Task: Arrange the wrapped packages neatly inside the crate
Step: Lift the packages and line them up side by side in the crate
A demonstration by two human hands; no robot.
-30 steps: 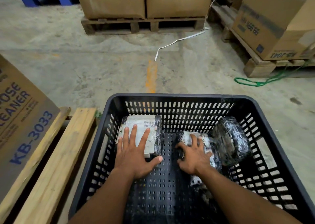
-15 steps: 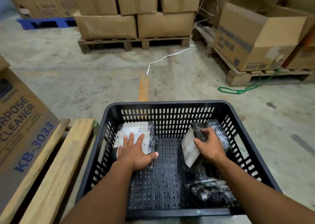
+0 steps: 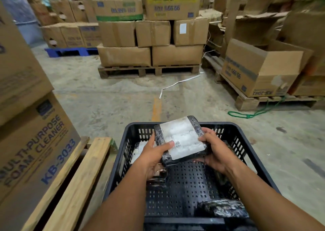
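A black perforated plastic crate (image 3: 253, 142) stands on the floor in front of me. Above its middle I hold a black-wrapped package with a white label (image 3: 181, 139) in both hands. My left hand (image 3: 153, 157) grips its left side with the thumb on the label. My right hand (image 3: 214, 151) grips its right side. A second wrapped package (image 3: 139, 150) lies at the crate's far left, partly hidden by my left hand. Another dark wrapped package (image 3: 225, 208) lies at the near right of the crate floor.
A wooden pallet (image 3: 77, 178) with "foam cleaner" cartons (image 3: 35, 142) flanks the crate's left. Stacked cardboard boxes on pallets (image 3: 151, 55) stand ahead and to the right (image 3: 260, 69). A white strap (image 3: 175, 84) and a green rope (image 3: 249, 114) lie on the concrete floor.
My right hand lifted the labelled package out of the crate's right side, and my left hand left the far-left package to join it. The view tilted up.
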